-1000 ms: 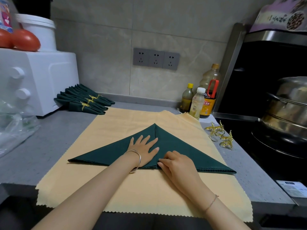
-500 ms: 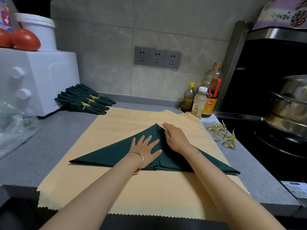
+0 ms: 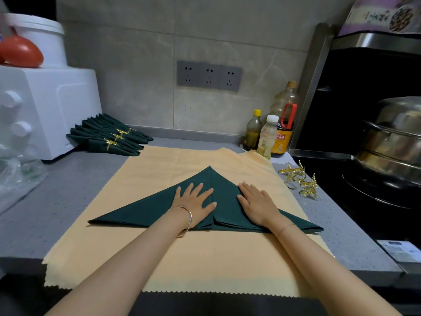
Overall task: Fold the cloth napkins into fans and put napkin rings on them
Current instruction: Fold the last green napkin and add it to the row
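A dark green napkin (image 3: pixel 136 210) lies folded into a wide triangle on a pale yellow cloth (image 3: pixel 205 258), its tip pointing away from me and a crease running down its middle. My left hand (image 3: pixel 193 200) presses flat on it just left of the crease, fingers spread. My right hand (image 3: pixel 256 201) lies flat on the right half, fingers straight. Several gold napkin rings (image 3: pixel 298 179) lie loose on the counter to the right. Three finished green fans with gold rings (image 3: pixel 109 139) sit at the back left.
A white appliance (image 3: pixel 45 110) with a white bucket (image 3: pixel 41 37) and a tomato (image 3: pixel 20 52) on top stands at the left. Bottles (image 3: pixel 268 135) stand by the back wall. A steel steamer pot (image 3: pixel 391 142) sits on the black hob (image 3: pixel 355 201) at the right. Clear plastic bag (image 3: pixel 18 176) at left.
My right hand went from the napkin's near edge up to the tip, then slid down and right onto the right half, smoothing it flat. My left hand stayed in place.
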A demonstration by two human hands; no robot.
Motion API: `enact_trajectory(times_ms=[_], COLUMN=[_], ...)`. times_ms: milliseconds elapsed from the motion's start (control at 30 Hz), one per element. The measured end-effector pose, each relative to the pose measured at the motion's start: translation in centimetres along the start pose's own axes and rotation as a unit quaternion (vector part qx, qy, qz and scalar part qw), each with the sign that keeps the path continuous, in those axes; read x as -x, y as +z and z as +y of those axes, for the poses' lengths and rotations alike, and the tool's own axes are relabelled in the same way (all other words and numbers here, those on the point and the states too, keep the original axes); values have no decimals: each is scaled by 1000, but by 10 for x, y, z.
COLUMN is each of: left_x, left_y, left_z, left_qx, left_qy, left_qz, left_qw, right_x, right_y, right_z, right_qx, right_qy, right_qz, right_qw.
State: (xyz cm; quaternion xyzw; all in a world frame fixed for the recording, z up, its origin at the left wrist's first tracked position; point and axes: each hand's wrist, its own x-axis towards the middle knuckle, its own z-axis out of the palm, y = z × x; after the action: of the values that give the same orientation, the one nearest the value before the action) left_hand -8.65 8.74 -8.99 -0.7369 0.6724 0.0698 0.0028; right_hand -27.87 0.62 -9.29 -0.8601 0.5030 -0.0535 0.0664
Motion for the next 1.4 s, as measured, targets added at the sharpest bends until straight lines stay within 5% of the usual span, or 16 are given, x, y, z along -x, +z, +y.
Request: enact_trajectory(times_ms=[400,567,833,1400], left_x=[5,29,71,102], left_y=[-7,-12,-11,-1], left_z=[2,-1,1,-1], left_qx=[22,81,24,59], left_qy=[6,48,46,128], left_qz=[-12,5,-24,-4], left_qw=[1000,996,998,990], right_x=[85,104,97,84], right_y=[-13,-21,-18,-13], right_z=[69,44,8,-12], right_qx=[-5,-60,63,149], right_qy=[101,-84,-282,-301], right_qz=[-16,75,208,215], right_qw=[995,992,934,917])
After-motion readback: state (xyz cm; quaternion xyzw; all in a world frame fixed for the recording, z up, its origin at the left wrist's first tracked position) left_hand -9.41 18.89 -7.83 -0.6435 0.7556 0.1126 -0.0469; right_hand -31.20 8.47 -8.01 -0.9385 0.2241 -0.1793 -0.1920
